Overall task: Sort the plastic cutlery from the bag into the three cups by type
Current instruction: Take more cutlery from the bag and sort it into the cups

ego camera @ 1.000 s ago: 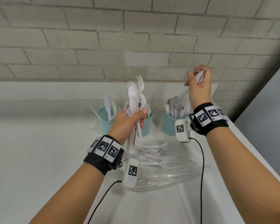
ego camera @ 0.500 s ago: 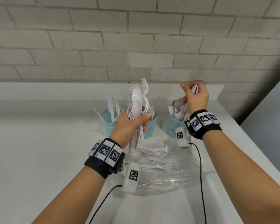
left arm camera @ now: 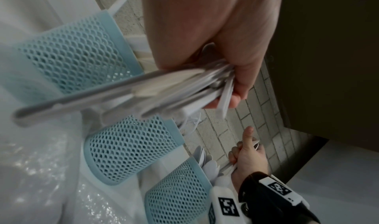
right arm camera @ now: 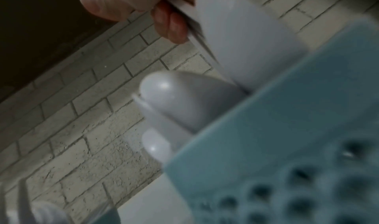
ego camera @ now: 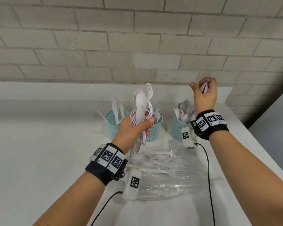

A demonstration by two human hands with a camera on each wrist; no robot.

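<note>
We hold a mixed bundle of cutlery (ego camera: 141, 116) upright in our left hand (ego camera: 132, 131), fingers and thumb wrapped tight around the handles, with spoon bowls and a fork's tines fanning out above the fist. Our right hand (ego camera: 204, 95) sits at two o'clock above the right cup (ego camera: 176, 129), fingers curled around a few spoon handles (ego camera: 203, 86) with the thumb lifted free; the spoons' bowls point down toward that cup, which already stands crowded with spoons. The middle cup (ego camera: 153, 131) at twelve o'clock shows fork tines behind our bundle, and the left cup (ego camera: 112, 124) at eleven o'clock holds a few knives. The bag (ego camera: 162, 180) lies flat at six o'clock, nearest us, with forks and spoons left on or inside it. We judge the risk to be in the drop itself: the right cup is so full that fresh spoons could catch on the bowls already standing there and spring out, or lean over the rim and tip the light cup. With the thumb off the handles, one may slip early and land beside the cup. The left bundle is also loosely splayed, so a slackened grip could spill forks into the wrong cup.
</note>
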